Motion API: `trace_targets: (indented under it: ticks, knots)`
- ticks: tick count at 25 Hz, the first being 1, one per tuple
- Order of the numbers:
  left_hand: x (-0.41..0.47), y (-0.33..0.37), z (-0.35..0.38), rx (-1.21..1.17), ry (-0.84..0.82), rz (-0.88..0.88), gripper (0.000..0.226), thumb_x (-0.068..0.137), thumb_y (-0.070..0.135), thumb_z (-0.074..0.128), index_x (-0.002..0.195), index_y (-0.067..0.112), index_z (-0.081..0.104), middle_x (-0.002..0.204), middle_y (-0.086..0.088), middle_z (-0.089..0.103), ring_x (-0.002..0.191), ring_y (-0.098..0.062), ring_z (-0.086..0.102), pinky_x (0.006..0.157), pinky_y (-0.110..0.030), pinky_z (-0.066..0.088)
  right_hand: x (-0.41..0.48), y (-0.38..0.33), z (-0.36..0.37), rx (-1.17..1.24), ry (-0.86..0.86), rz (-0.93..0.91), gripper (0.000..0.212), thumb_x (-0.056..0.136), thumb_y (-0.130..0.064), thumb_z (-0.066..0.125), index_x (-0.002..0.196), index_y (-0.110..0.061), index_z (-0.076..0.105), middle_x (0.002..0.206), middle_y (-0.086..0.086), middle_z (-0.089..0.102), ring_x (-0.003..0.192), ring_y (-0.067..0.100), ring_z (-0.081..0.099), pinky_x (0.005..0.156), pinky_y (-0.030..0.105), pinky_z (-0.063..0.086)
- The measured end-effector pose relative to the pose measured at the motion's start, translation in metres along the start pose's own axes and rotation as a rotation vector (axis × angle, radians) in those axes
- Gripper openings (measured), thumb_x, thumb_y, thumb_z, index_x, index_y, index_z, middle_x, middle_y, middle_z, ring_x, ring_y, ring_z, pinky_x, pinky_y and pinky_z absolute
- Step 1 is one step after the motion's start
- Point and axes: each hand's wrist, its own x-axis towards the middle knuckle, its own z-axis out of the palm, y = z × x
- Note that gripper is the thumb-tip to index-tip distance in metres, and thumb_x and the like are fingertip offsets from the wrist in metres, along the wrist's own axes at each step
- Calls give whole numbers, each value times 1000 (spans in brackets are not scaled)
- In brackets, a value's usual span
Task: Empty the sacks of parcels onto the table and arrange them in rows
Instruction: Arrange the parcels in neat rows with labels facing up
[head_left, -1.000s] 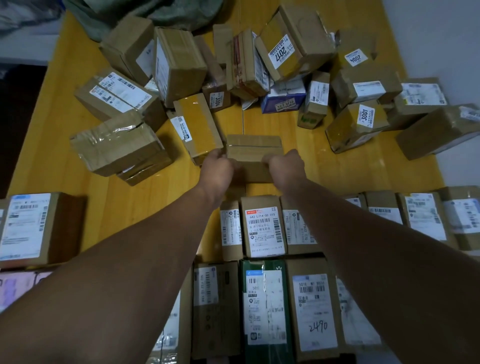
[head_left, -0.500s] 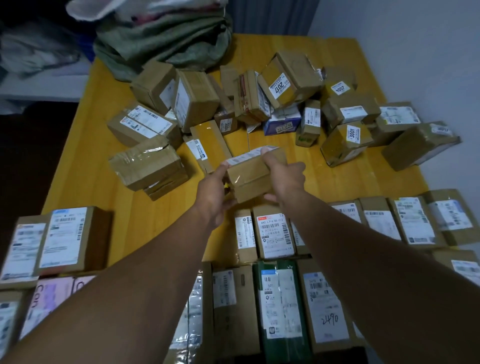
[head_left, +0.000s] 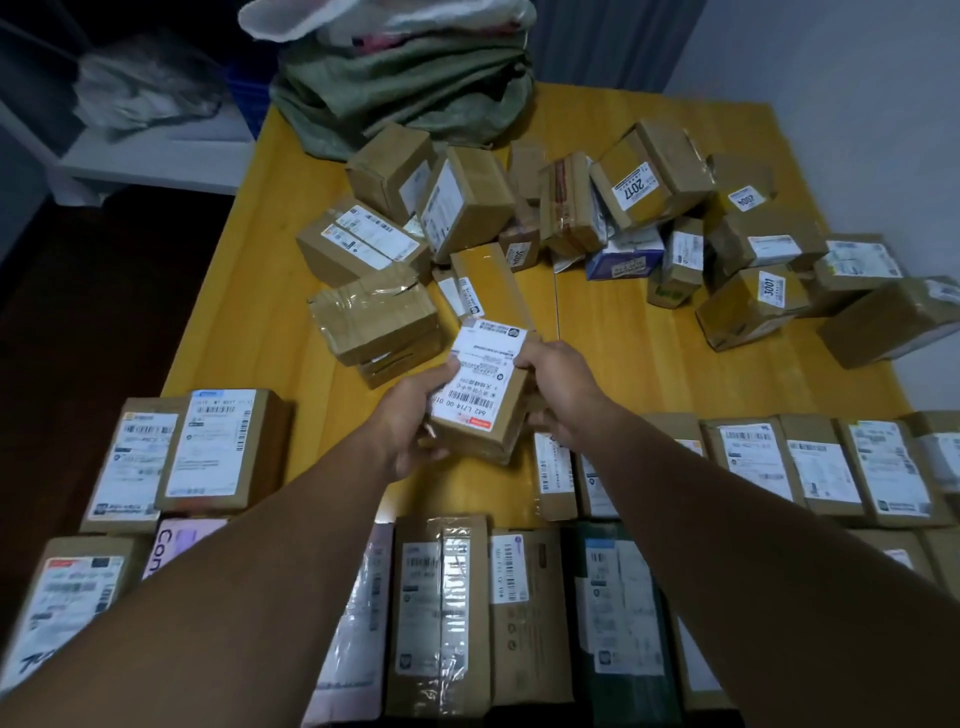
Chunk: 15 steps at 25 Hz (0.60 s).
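Observation:
I hold a small cardboard parcel (head_left: 480, 389) with its white label facing up, lifted above the yellow table (head_left: 634, 358). My left hand (head_left: 410, 421) grips its left side and my right hand (head_left: 558, 387) grips its right side. Beyond it lies a loose heap of brown parcels (head_left: 467, 208) spread across the middle and right of the table. Nearer to me, labelled parcels lie flat in rows (head_left: 753, 462) along the front. A green sack (head_left: 410, 88) lies crumpled at the far end.
A white bag (head_left: 363, 15) sits on top of the green sack. A white shelf (head_left: 150, 156) stands left of the table over a dark floor. A pale wall (head_left: 857, 104) runs along the table's right side.
Both hands lifted the small parcel off the table, turned it so its label faces up, and drew it back toward me. The camera tilted up, showing the sack.

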Motion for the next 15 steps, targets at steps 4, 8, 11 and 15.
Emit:
trace_targets:
  ticks: [4,8,11,15]
  knots:
    - [10,-21,-17,140,-7,-55,20,88,41,67,97,23,71,93,0,78,87,-21,68,83,-39,47,6,26,24,-134,-9,67,27,96,-18,53,120,-8,56,105,12,75,96,33,72,91,56,57]
    - [16,-30,-26,148,54,5,44,77,24,81,117,22,64,92,-1,79,83,-19,75,73,-34,54,12,41,24,-346,36,-5,63,90,-15,63,147,-19,37,126,13,64,105,31,66,91,52,57]
    - [21,-20,-31,249,132,80,61,65,6,87,119,21,64,90,-1,78,80,-22,74,73,-35,55,7,38,18,-847,-2,-367,90,81,-16,72,157,-24,26,158,13,32,139,34,38,113,49,39]
    - [22,1,-32,312,137,138,60,65,1,86,119,15,65,95,-6,76,82,-24,72,73,-32,55,-5,34,30,-1393,-254,-661,107,82,-12,73,162,-24,3,169,5,-8,155,30,-9,123,49,10]
